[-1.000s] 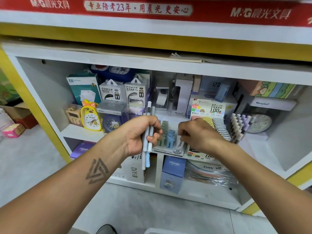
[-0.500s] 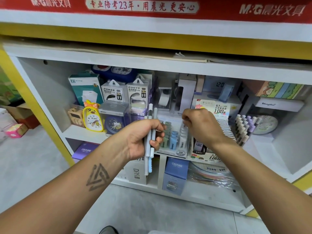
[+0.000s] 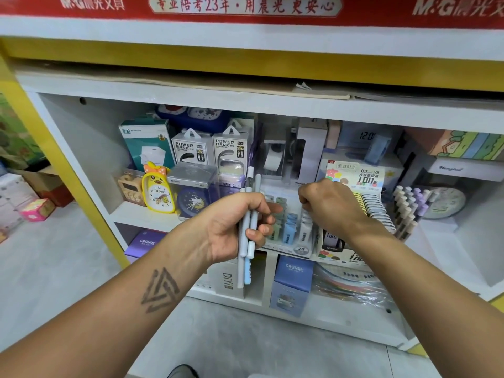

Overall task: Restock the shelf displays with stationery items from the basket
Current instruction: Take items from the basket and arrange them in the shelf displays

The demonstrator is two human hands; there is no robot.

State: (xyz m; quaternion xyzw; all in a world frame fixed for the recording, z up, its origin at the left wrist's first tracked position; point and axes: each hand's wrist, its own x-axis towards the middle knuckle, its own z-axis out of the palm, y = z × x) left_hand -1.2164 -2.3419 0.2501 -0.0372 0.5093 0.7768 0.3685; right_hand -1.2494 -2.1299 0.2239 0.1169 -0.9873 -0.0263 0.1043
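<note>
1. Our left hand [image 3: 236, 226] has its fingers curled round a small bunch of pens [image 3: 248, 230], pale grey and white with one light blue one. They stand roughly upright, tips poking out above the fist and the long ends hanging below it.
2. Our right hand [image 3: 328, 205] is curled into a loose fist, knuckles up, right over the pencil-lead display tray [image 3: 293, 236] at the front edge of the white shelf [image 3: 141, 216]. We honestly can't tell whether it's pinching anything, the fingertips are tucked under and hidden.
3. That tray has little green, blue and white packs standing in rows, with a "2B" sticker on its front lip.
4. Just right of our right hand there's a rack of striped refill tubes [image 3: 375, 207], and beyond that a cluster of beige and purple capped pens [image 3: 410, 205].
5. On the left end of the shelf: a yellow duck clock [image 3: 158, 190], a blue clock in a clear box [image 3: 192, 196], and two power bank boxes [image 3: 211, 148] behind them.
6. Lower shelf has purple CRUHRE boxes [image 3: 291, 285].
7. Red banner [image 3: 245, 6] runs along the top.
</note>
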